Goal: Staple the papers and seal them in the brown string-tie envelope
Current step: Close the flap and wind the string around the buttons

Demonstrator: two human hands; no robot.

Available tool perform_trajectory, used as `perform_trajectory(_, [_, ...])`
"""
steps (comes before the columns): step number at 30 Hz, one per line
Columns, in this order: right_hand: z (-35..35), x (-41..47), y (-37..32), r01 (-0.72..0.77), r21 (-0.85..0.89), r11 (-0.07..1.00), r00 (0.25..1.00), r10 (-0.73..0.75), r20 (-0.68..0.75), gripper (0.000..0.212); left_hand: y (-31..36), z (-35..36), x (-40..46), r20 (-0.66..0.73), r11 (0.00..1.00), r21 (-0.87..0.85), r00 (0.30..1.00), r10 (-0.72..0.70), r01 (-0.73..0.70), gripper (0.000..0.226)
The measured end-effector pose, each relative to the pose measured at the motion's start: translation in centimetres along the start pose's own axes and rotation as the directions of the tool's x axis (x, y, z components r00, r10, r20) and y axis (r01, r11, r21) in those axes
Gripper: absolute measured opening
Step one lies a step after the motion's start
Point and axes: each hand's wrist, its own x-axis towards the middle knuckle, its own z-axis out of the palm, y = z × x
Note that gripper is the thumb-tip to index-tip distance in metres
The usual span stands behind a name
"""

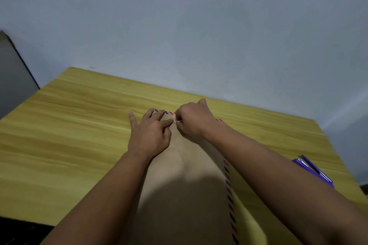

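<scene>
Brown envelope [191,175] lies flat under both hands; left hand [149,133] presses, fingers spread, right hand [194,121] pinches the string [178,120] just beside it. Slack could let it unwind.

Dim, soft-focus, wide-angle edge distortion

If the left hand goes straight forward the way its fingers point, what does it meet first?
Probably only the far striped edge of the brown envelope under the left hand, then bare table, and finally the wall; depth is unclear.
</scene>
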Motion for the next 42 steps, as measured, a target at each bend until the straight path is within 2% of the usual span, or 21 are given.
perform_trajectory(3, [0.3, -1.4, 1.0, 0.006, 0.082, 0.997, 1.0, -0.005, -0.014, 0.019, 0.1, -0.1, 0.0, 0.005, 1.0, 0.003, 1.0, -0.009, 0.009, 0.042])
perform_trajectory(6, [0.9, -3.0, 2.4, 0.042, 0.083, 0.996, 0.997, -0.036, -0.071, 0.021, 0.1, 0.0, 0.1, 0.007, 1.0, 0.007, 1.0, -0.012, 0.011, 0.043])
perform_trajectory(9, [1.6, -4.6, 3.5, 0.141, -0.033, 0.989, 0.975, -0.145, -0.166, 0.024, 0.2, -0.1, 0.1, 0.01, 1.0, -0.006, 1.0, -0.02, 0.02, 0.042])
perform_trajectory(12, [2.0, -5.8, 4.1, 0.271, -0.19, 0.944, 0.921, -0.312, -0.235, 0.022, 0.2, -0.1, 0.1, 0.01, 1.0, -0.009, 1.0, -0.021, 0.021, 0.042])
perform_trajectory(15, [1.7, -6.4, 3.9, 0.321, -0.324, 0.89, 0.894, -0.398, -0.207, 0.027, 0.2, -0.1, 0.1, 0.004, 1.0, -0.018, 1.0, -0.02, 0.02, 0.041])
perform_trajectory(19, [1.1, -7.0, 3.0, 0.37, -0.365, 0.854, 0.89, -0.439, -0.125, 0.026, 0.3, -0.1, 0.1, 0.001, 1.0, -0.014, 1.0, -0.017, 0.017, 0.04])
perform_trajectory(23, [1.0, -7.3, 1.2, 0.306, -0.234, 0.923, 0.93, -0.343, -0.136, 0.019, 0.2, 0.0, 0.1, 0.005, 1.0, -0.009, 1.0, -0.017, 0.017, 0.041])
perform_trajectory(27, [0.9, -6.9, -0.4, 0.214, 0.029, 0.976, 0.977, -0.213, -0.022, 0.024, 0.1, 0.0, 0.1, 0.01, 1.0, -0.004, 1.0, -0.012, 0.012, 0.042])
perform_trajectory(33, [1.9, -5.8, -1.4, 0.106, 0.342, 0.934, 0.994, -0.101, -0.033, 0.021, 0.0, 0.1, 0.3, 0.023, 1.0, 0.004, 1.0, -0.009, 0.009, 0.044])
perform_trajectory(38, [2.3, -2.9, -0.9, 0.018, 0.391, 0.92, 0.999, 0.004, -0.054, 0.018, -0.1, 0.0, 0.3, 0.02, 1.0, -0.002, 1.0, -0.009, 0.009, 0.049])
perform_trajectory(42, [1.7, -0.4, 0.1, -0.019, 0.329, 0.944, 0.997, 0.043, -0.068, 0.02, 0.0, -0.2, 0.1, 0.032, 1.0, 0.01, 0.999, 0.017, -0.018, 0.042])
